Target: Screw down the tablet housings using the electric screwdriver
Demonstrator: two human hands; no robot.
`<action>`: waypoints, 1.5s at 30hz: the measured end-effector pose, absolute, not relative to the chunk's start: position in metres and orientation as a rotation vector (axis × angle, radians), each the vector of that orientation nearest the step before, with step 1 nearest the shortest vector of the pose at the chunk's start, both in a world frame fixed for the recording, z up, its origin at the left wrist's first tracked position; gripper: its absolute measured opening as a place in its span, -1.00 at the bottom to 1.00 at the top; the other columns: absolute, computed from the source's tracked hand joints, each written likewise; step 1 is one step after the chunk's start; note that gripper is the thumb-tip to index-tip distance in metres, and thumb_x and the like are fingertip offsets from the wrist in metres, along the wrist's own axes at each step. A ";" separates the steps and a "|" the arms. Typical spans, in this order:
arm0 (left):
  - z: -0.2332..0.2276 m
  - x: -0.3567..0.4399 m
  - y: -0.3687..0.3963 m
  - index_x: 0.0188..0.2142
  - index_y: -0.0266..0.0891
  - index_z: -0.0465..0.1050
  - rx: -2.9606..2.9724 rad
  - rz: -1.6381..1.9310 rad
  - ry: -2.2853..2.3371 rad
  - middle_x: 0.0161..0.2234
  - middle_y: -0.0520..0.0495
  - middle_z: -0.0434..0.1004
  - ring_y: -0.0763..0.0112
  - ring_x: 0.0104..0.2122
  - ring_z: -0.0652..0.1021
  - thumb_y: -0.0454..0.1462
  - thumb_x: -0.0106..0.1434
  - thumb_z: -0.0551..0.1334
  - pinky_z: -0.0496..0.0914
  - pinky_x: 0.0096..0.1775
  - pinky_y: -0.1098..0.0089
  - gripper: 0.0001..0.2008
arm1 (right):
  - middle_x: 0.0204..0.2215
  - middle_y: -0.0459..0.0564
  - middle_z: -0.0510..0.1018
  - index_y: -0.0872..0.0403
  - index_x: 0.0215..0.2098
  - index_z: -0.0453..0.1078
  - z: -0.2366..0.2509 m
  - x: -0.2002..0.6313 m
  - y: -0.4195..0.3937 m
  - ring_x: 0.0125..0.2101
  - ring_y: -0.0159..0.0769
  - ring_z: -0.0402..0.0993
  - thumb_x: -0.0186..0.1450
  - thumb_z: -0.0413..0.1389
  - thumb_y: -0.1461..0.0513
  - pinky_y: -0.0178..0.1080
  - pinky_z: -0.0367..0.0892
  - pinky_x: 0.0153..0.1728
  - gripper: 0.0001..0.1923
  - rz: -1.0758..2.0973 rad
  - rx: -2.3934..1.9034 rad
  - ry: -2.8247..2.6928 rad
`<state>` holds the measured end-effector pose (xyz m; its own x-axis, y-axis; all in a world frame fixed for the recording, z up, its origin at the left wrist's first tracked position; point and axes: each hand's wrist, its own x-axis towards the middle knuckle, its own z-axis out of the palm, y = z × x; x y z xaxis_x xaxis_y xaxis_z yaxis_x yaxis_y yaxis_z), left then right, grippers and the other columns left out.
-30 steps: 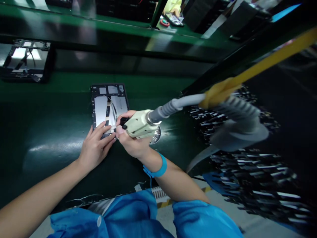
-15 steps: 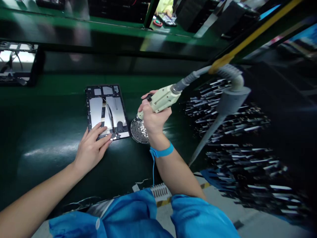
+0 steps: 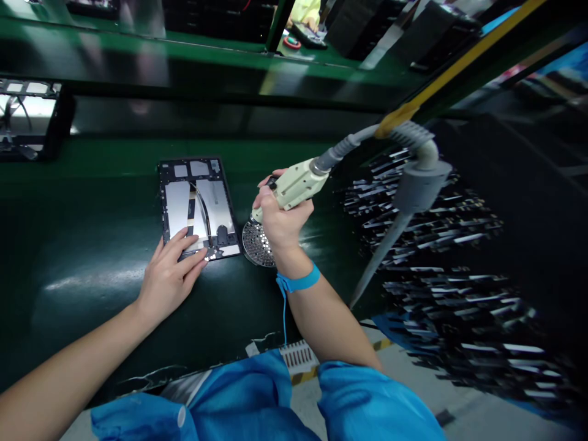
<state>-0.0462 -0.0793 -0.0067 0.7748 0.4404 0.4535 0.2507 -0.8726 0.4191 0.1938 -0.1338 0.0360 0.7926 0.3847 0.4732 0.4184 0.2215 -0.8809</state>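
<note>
A tablet with its back off (image 3: 220, 205) lies on the green bench, its silver inside and a dark ribbon cable showing. My left hand (image 3: 168, 272) rests on its lower left edge, fingers stretched out and apart. Wrapped in my right hand (image 3: 282, 223) is a pale electric screwdriver (image 3: 301, 184), tilted, its cable end up and to the right. Its lower end is over a round perforated metal plate (image 3: 257, 245) just right of the tablet. My right hand and wrist hide part of the plate, and the driver's tip cannot be made out.
Another opened tablet (image 3: 27, 116) sits at the far left. A grey nozzle (image 3: 418, 187) hangs from a hose on the right, before racks of dark, thin parts (image 3: 459, 294). A yellow bar (image 3: 473, 58) crosses above. Beyond the shelf, another person's hand (image 3: 313, 23) is near a device.
My right hand and the screwdriver have shifted slightly left over the perforated plate. The hanging nozzle has swung left, and the far-left tablet has slid left. My left hand stays put.
</note>
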 end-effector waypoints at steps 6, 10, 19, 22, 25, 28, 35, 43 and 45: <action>-0.008 -0.045 -0.080 -0.03 -0.13 0.61 2.605 0.796 0.549 0.12 -0.20 0.58 -0.05 0.24 0.48 -0.24 0.41 0.27 0.39 0.17 -0.20 -0.81 | -0.40 -0.18 0.52 -0.02 -0.15 0.35 0.045 0.195 -0.133 -0.63 -0.48 0.40 0.22 0.22 0.23 -0.31 0.41 -0.59 -0.76 0.000 -1.331 -0.717; -0.007 -0.044 -0.081 0.08 -0.15 0.54 2.566 0.781 0.558 0.12 -0.23 0.57 -0.06 0.25 0.46 -0.21 0.38 0.30 0.36 0.21 -0.17 -0.70 | -0.34 -0.16 0.51 -0.05 -0.11 0.32 0.066 0.174 -0.138 -0.64 -0.50 0.38 0.27 0.18 0.22 -0.32 0.37 -0.63 -0.77 -0.005 -1.245 -0.742; -0.006 -0.045 -0.079 0.16 -0.16 0.46 2.551 0.725 0.533 0.18 -0.27 0.52 -0.04 0.29 0.41 -0.17 0.38 0.29 0.30 0.25 -0.16 -0.62 | -0.24 -0.10 0.54 -0.05 -0.04 0.35 0.067 0.098 -0.145 -0.44 -0.38 0.55 0.25 0.22 0.30 -0.16 0.59 -0.33 -0.68 0.420 -1.097 -0.958; -0.006 -0.045 -0.079 0.17 -0.16 0.44 2.556 0.730 0.529 0.21 -0.29 0.49 -0.05 0.30 0.40 -0.18 0.39 0.27 0.30 0.24 -0.17 -0.62 | -0.24 -0.11 0.54 -0.05 -0.04 0.33 0.064 0.095 -0.144 -0.47 -0.39 0.53 0.25 0.21 0.30 -0.12 0.60 -0.27 -0.67 0.458 -1.115 -0.939; -0.006 -0.045 -0.080 0.18 -0.14 0.43 2.544 0.732 0.523 0.21 -0.27 0.49 -0.03 0.30 0.41 -0.19 0.39 0.28 0.31 0.24 -0.15 -0.61 | -0.25 -0.09 0.54 -0.04 -0.02 0.32 0.063 0.097 -0.144 -0.48 -0.38 0.52 0.24 0.22 0.27 -0.11 0.60 -0.27 -0.65 0.467 -1.166 -0.950; -0.005 -0.045 -0.080 0.18 -0.12 0.44 2.542 0.738 0.522 0.21 -0.25 0.49 -0.02 0.30 0.41 -0.20 0.39 0.27 0.31 0.25 -0.14 -0.62 | -0.26 -0.07 0.55 -0.02 -0.02 0.33 0.062 0.098 -0.145 -0.40 -0.31 0.56 0.21 0.23 0.27 -0.10 0.59 -0.24 -0.63 0.455 -1.197 -0.985; -0.006 -0.044 -0.077 0.17 -0.10 0.46 2.540 0.735 0.515 0.22 -0.24 0.48 -0.02 0.33 0.37 -0.22 0.39 0.26 0.31 0.25 -0.15 -0.63 | -0.31 -0.06 0.55 -0.03 -0.08 0.39 0.053 0.099 -0.145 -0.32 -0.24 0.57 0.22 0.20 0.26 -0.08 0.60 -0.23 -0.71 0.407 -1.252 -1.056; -0.015 -0.042 -0.069 0.11 -0.11 0.52 2.639 0.718 0.555 0.17 -0.21 0.54 0.06 0.29 0.43 -0.25 0.44 0.21 0.32 0.25 -0.09 -0.72 | -0.28 -0.07 0.60 -0.01 -0.09 0.42 0.061 0.106 -0.143 -0.36 -0.30 0.60 0.22 0.24 0.29 -0.20 0.59 -0.35 -0.72 0.345 -1.144 -0.996; -0.015 -0.027 -0.045 0.11 -0.12 0.53 2.692 0.667 0.613 0.16 -0.21 0.55 0.05 0.27 0.44 -0.21 0.45 0.22 0.29 0.26 -0.10 -0.72 | -0.26 -0.10 0.59 -0.02 -0.06 0.40 0.068 0.117 -0.146 -0.50 -0.40 0.55 0.25 0.23 0.29 -0.28 0.54 -0.48 -0.71 0.302 -1.067 -0.910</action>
